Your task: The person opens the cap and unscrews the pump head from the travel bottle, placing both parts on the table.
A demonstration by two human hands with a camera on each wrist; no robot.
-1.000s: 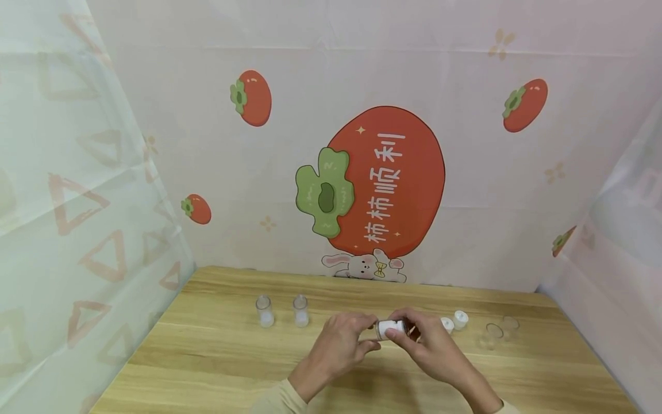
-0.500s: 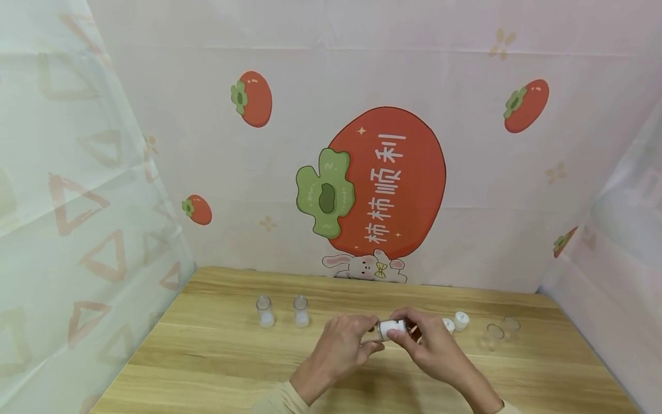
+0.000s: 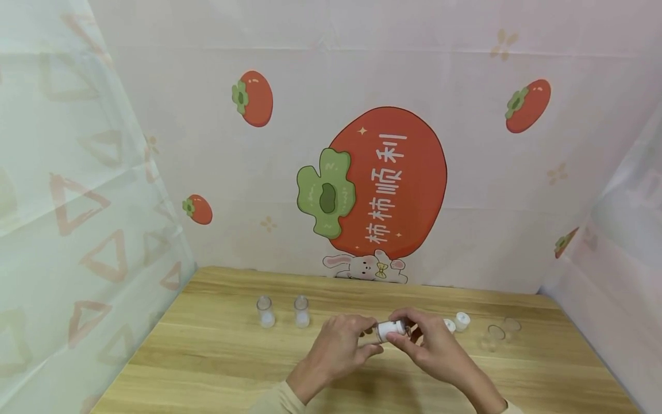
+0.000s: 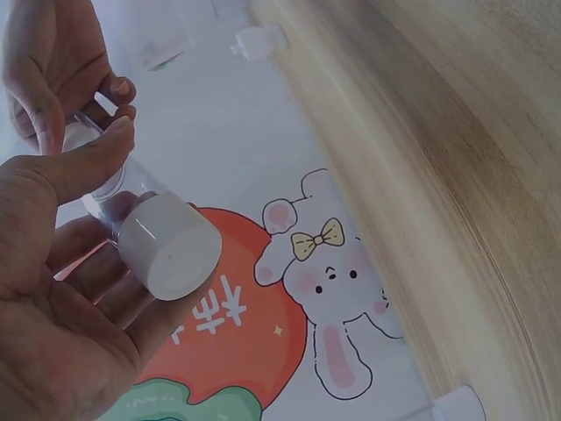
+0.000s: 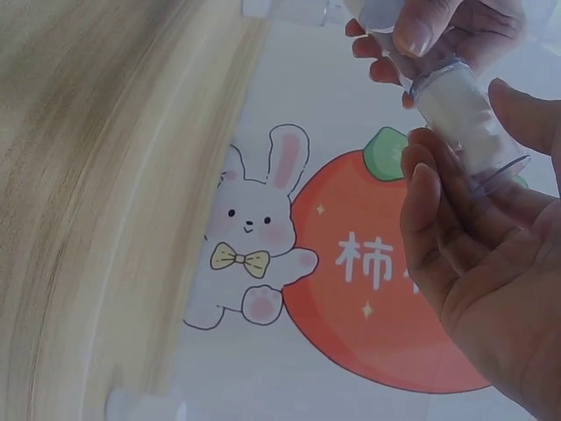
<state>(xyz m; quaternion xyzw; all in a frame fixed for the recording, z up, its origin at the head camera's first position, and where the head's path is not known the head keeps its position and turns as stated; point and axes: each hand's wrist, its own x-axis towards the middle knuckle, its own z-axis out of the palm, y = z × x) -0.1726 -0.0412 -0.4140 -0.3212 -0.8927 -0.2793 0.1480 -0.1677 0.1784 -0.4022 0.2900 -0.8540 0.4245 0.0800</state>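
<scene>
In the middle of the head view both hands hold one small bottle just above the table, lying nearly sideways. My left hand (image 3: 338, 348) grips its clear body, whose rounded white base (image 4: 171, 246) faces the camera in the left wrist view. At the other end my right hand (image 3: 429, 345) pinches a white cylindrical top (image 3: 390, 329) between thumb and fingers. A thin clear flange (image 5: 508, 174) shows at the outer end of this top in the right wrist view. Fingers hide part of the join between body and top.
Two clear bottles with white bottoms, one left (image 3: 266, 313) and one right (image 3: 301, 313), stand at the back left of the wooden table (image 3: 207, 356). Two white tops (image 3: 462, 321) and two clear caps (image 3: 495, 333) are on the right. Printed cloth walls (image 3: 279, 172) enclose the table.
The held bottle has tilted slightly, its right end a little higher. My right thumb has shifted, so more of the white top shows. The things on the table stay put.
</scene>
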